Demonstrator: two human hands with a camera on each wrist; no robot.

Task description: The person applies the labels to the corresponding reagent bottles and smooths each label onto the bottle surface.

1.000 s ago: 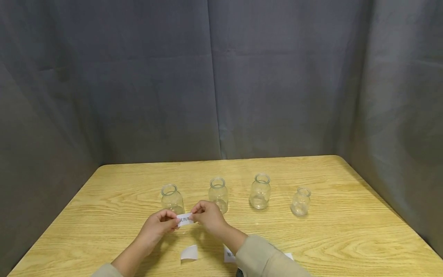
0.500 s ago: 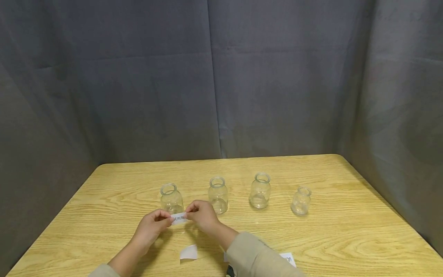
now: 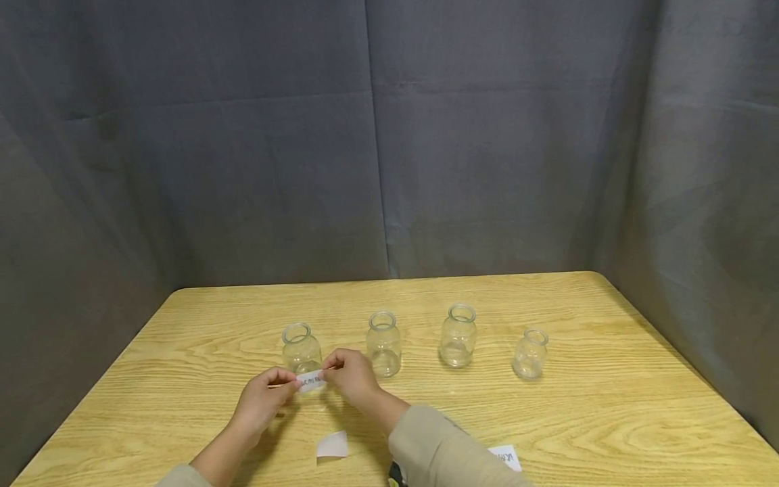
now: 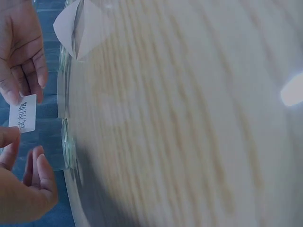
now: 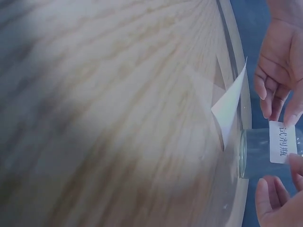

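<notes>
A small white label (image 3: 310, 381) with printed black characters is stretched between both hands. My left hand (image 3: 258, 406) pinches its left end between thumb and finger, and my right hand (image 3: 354, 383) pinches the right end. Directly behind it stands the leftmost clear glass jar (image 3: 301, 350), upright, its lower front partly covered. In the right wrist view the label (image 5: 282, 142) overlaps the jar (image 5: 258, 153); whether the two touch I cannot tell. A curled blank white paper piece (image 3: 332, 444) lies on the table nearer the body.
Two more glass jars (image 3: 384, 345) (image 3: 458, 338) and a smaller jar (image 3: 529, 355) stand to the right in a row. Another printed label (image 3: 506, 456) lies beside the right sleeve (image 3: 450, 450). Grey curtains (image 3: 389, 135) enclose the wooden table (image 3: 608, 419).
Both hands have carried the label left and slightly away from the body, to the front of the leftmost jar. The right sleeve has shifted left, covering one label and exposing more of another.
</notes>
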